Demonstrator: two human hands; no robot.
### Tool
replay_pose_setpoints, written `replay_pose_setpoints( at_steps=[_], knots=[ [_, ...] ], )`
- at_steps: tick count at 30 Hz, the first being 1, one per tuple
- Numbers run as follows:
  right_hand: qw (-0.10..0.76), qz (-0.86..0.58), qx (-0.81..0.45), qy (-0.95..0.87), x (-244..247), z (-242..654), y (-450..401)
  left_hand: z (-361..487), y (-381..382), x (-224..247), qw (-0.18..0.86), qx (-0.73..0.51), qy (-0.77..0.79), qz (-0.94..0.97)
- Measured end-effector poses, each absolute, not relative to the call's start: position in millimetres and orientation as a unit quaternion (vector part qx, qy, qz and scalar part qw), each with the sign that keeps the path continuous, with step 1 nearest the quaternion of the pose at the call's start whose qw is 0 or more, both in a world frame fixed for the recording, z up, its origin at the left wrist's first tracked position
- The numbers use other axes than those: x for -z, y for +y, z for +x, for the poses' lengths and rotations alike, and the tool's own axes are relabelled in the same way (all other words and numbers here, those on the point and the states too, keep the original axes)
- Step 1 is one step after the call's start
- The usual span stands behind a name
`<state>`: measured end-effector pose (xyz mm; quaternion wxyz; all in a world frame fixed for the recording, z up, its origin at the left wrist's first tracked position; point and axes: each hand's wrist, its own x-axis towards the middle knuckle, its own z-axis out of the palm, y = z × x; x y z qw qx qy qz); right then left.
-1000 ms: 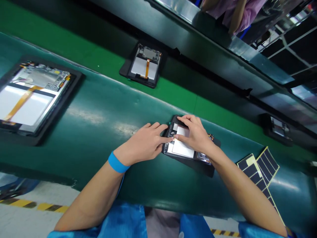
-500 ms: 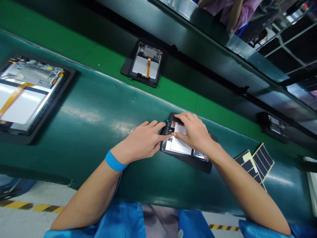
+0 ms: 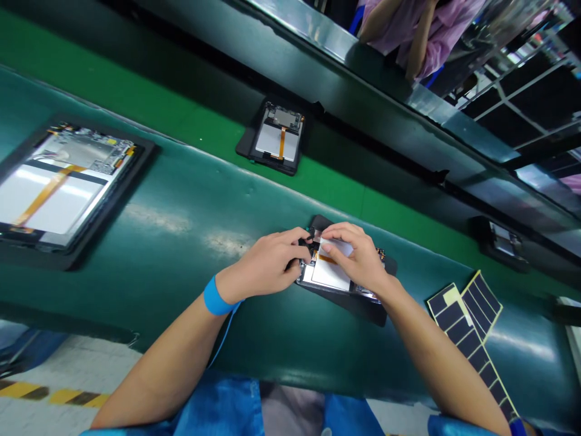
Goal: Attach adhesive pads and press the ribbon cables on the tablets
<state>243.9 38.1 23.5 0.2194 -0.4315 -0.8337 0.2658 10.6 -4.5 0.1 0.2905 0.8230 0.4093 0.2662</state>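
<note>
An opened tablet [image 3: 333, 275] with a white battery area, an orange ribbon and a circuit board lies on a black pad [image 3: 372, 312] on the green bench. My left hand [image 3: 272, 260], with a blue wrist strap, is at the tablet's left end, its thumb and index finger closed around a small dark part at the edge, too small to name. My right hand [image 3: 356, 254] rests over the tablet's upper part, fingers bent and thumb near the index finger above the orange ribbon. What lies between its fingertips is hidden.
Another opened tablet [image 3: 59, 188] lies on a black pad at the left. Two more, a middle one [image 3: 279, 136] and a right one [image 3: 503, 239], sit on the bright green strip [image 3: 204, 130]. Sheets of black stickers [image 3: 463, 327] lie at the right. A person in pink [image 3: 426, 36] is across the bench.
My left fingers have bent from a stretched pose and closed at the tablet's edge. My right hand has shifted slightly, and the orange ribbon now shows beneath it. The camera view has shifted.
</note>
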Motion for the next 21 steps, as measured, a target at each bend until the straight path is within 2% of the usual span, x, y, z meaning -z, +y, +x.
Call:
replay_pose_setpoints(
  at_steps=[8, 13, 18, 21],
  knots=[
    [0.257, -0.435, -0.302, -0.808, -22, 231, 37, 11, -5, -5, 0.381, -0.286, 0.357, 0.804],
    [0.302, -0.433, -0.232, -0.817, -25, 228, 36, 11, -6, -9, 0.402, -0.294, 0.353, 0.792],
    [0.357, -0.445, -0.161, -0.805, -25, 240, 29, 11, -3, -1, 0.344, -0.310, 0.434, 0.773],
    [0.302, -0.390, -0.123, -0.861, -20, 257, 14, 12, -1, 6, 0.274, -0.301, 0.465, 0.786]
  ],
)
